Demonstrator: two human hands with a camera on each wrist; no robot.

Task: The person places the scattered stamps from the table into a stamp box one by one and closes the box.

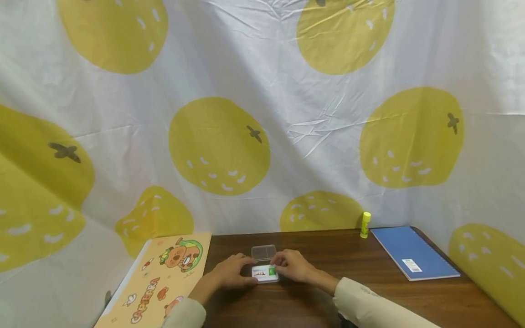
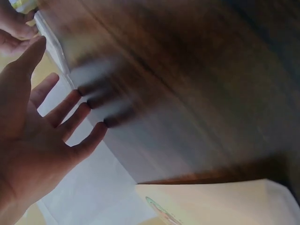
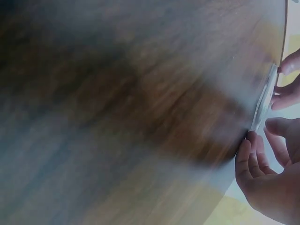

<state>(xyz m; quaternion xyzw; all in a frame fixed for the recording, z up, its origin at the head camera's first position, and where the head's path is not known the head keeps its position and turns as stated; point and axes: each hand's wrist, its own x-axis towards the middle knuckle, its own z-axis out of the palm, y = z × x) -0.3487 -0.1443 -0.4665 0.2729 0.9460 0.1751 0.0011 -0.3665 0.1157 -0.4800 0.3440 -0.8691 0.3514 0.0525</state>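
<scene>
A small clear plastic case lies on the table between the two hands, its transparent lid raised at the back. Inside, a white face shows with a red print and a green patch on the right. My left hand is at the case's left side, thumb by its near left corner; in the left wrist view its fingers are spread and fairly straight. The right hand has bent fingers at the far right corner, thumb and index close together beside the green patch. Whether they pinch anything is hidden.
A capybara-printed folder or pad lies at the left of the wooden table. A yellow glue stick stands at the back right, beside a blue notebook. A fruit-patterned curtain hangs behind and on both sides.
</scene>
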